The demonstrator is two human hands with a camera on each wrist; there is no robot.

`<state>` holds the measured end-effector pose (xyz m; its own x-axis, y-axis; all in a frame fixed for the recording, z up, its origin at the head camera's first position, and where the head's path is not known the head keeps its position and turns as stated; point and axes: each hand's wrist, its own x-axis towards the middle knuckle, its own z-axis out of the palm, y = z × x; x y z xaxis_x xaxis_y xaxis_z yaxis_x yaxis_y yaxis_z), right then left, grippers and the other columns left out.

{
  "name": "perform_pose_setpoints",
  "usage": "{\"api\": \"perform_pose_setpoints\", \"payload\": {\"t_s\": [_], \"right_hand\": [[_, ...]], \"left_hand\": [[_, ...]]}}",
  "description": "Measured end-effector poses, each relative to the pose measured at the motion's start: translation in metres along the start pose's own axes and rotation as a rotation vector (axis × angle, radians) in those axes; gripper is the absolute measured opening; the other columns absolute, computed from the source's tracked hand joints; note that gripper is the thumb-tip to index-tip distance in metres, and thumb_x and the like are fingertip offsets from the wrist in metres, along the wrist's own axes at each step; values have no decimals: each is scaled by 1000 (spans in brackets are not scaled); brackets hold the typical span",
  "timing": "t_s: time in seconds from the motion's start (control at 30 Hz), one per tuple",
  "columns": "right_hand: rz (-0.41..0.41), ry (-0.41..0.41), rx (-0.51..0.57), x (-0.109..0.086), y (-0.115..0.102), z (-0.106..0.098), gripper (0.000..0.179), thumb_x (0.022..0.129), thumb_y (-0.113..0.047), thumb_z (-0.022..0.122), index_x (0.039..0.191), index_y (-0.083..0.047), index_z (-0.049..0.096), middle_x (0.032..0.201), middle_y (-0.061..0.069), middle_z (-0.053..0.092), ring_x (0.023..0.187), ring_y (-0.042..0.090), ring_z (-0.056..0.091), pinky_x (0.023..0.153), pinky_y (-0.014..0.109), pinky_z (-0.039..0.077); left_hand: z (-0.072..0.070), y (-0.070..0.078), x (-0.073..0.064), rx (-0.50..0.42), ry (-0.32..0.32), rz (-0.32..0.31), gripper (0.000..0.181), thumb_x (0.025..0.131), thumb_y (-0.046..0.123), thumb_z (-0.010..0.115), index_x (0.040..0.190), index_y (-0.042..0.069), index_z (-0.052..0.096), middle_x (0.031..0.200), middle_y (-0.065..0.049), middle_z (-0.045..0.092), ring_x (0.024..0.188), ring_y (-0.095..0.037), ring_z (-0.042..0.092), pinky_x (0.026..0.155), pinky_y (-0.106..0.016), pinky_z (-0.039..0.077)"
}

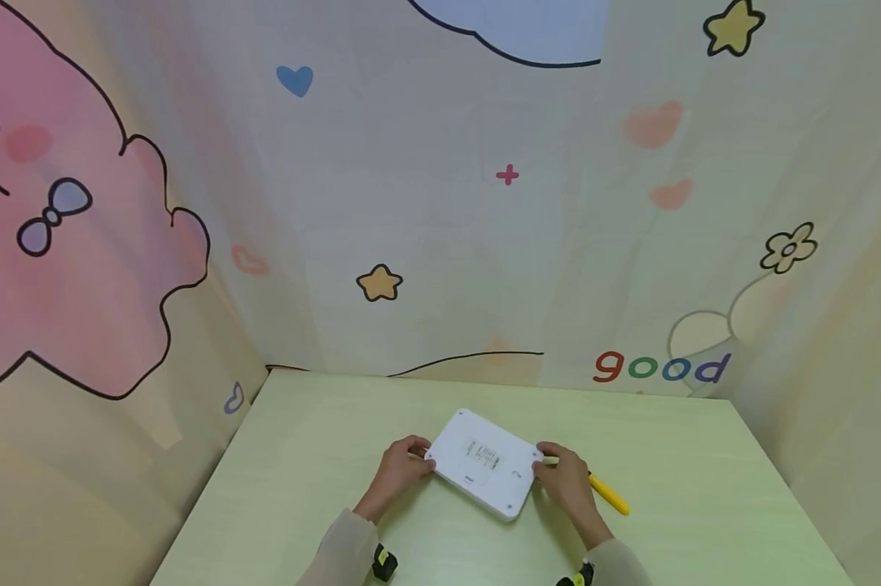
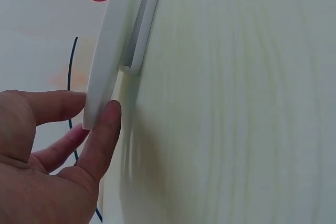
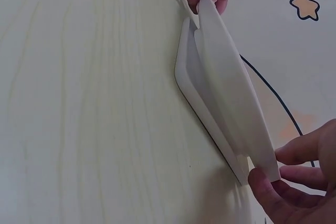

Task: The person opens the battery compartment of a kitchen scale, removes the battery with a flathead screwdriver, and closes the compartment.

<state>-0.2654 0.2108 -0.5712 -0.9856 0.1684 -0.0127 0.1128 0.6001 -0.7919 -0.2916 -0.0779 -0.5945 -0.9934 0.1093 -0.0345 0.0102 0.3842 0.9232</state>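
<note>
A white flat rectangular device point(image 1: 477, 488) is held label side up above the table, with small round spots at its corners and a printed label point(image 1: 482, 454). My left hand point(image 1: 399, 472) pinches its left corner between thumb and fingers. At the opposite corner, my right hand point(image 1: 567, 482) grips the edge the same way. Both wrist views show the device edge-on as two layers: a slab point(image 3: 228, 66) and, on its table side, a thinner plate point(image 3: 197, 103) with rounded corners. Just right of my right hand lies a yellow-handled tool point(image 1: 611, 495), its other end hidden behind that hand.
The pale green wood-grain table point(image 1: 323, 423) reaches back to a printed cloth point(image 1: 440, 228) with stars, hearts and the word "good". More cloth hangs along both sides. Black and yellow wrist devices point(image 1: 384, 563) sit at my sleeves.
</note>
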Motion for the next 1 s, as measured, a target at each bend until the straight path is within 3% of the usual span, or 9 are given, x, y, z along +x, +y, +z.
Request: {"api": "perform_pose_setpoints", "payload": {"t_s": [0.43,0.7,1.0], "right_hand": [[41,-29,-22,17,0,-1,38,90,-8,63,127,-2,64,125,20,65,96,26,69,69,29,57],[56,-64,-10,25,-1,0,37,92,-8,62,128,-2,63,125,19,64,94,23,67,71,29,56],[65,-88,-6,33,-5,2,37,93,-9,60,130,-4,61,126,17,63,101,26,64,82,35,56]], "left_hand": [[3,-1,-9,13,-7,-7,29,79,8,75,105,0,64,93,-10,63,74,-14,60,65,-26,49],[5,-5,-13,-15,-24,-13,35,79,8,75,111,1,64,92,-9,63,72,-14,59,64,-26,51],[7,-6,-18,-71,-9,-33,36,77,5,76,110,-1,63,90,-9,62,73,-14,59,66,-28,56]]}}
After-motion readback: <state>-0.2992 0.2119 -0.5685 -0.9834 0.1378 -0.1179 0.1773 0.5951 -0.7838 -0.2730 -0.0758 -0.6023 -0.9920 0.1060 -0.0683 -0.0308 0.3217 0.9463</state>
